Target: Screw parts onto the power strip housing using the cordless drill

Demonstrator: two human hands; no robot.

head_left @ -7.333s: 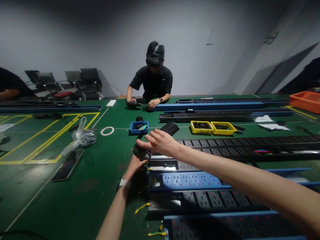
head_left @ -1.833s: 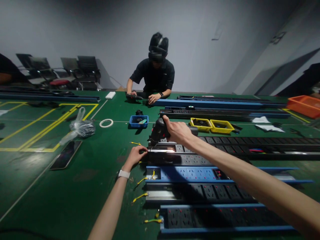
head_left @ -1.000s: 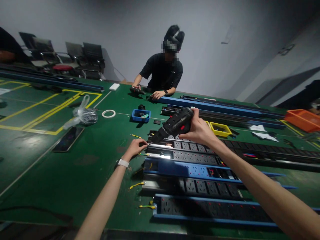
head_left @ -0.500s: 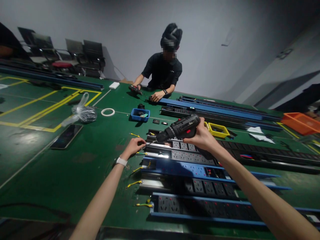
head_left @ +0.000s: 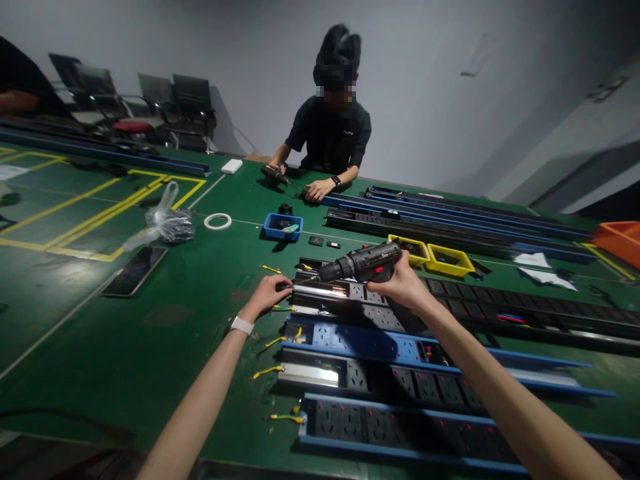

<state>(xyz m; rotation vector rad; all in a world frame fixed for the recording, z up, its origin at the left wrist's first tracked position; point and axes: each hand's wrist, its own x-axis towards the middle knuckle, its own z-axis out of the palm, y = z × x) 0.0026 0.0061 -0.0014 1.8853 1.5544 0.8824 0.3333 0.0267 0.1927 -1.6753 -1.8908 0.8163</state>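
Note:
My right hand [head_left: 404, 285] is wrapped round the grip of a black cordless drill [head_left: 367, 262]. Its long bit points left and down at the near end of a power strip [head_left: 320, 289] lying on the green table. Beside the bit tip, my left hand [head_left: 269, 295] pinches at that strip's end. Whatever sits between its fingertips is too small to make out. More power strips lie side by side toward me, among them a blue strip [head_left: 345, 338] and a blue-edged black strip [head_left: 380, 427]. Short yellow-green wires [head_left: 267, 372] stick out of their left ends.
Across the table a co-worker [head_left: 333, 133] holds another drill [head_left: 275, 175] over a long strip. Small parts fill a blue bin [head_left: 283, 227] and yellow bins [head_left: 449, 261]. At left lie a phone [head_left: 134, 272], a plastic bag [head_left: 167, 223] and a white ring [head_left: 217, 221].
The view has shifted slightly. My right hand's drill has tilted a little flatter, its rear end lower. My left hand stays at the strip end. The co-worker's head has moved slightly.

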